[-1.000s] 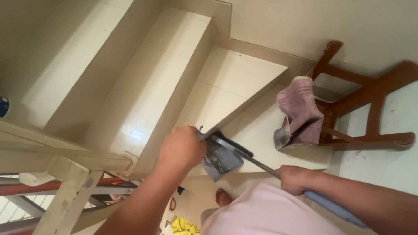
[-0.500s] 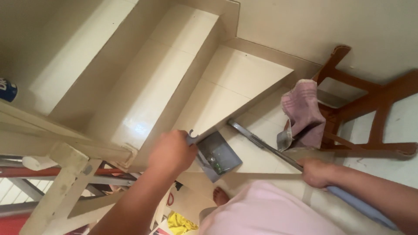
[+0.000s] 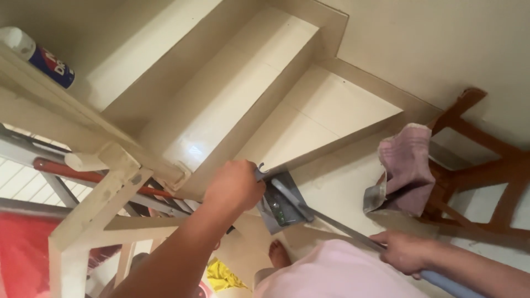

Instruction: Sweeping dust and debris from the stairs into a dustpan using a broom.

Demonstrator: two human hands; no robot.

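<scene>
Meanwhile, a blue-labelled bottle (image 3: pixel 41 55) lies upper left.

Left hand (image 3: pixel 234 187): arm extends up from lower left, forearm bare, wrist straight, fingers curled tight in a closed fist grip, knuckles toward camera. Right hand (image 3: pixel 402 251): forearm enters from lower right edge, fingers wrapped shut around a thin shaft, thumb on top. Hands well apart, left higher.
</scene>
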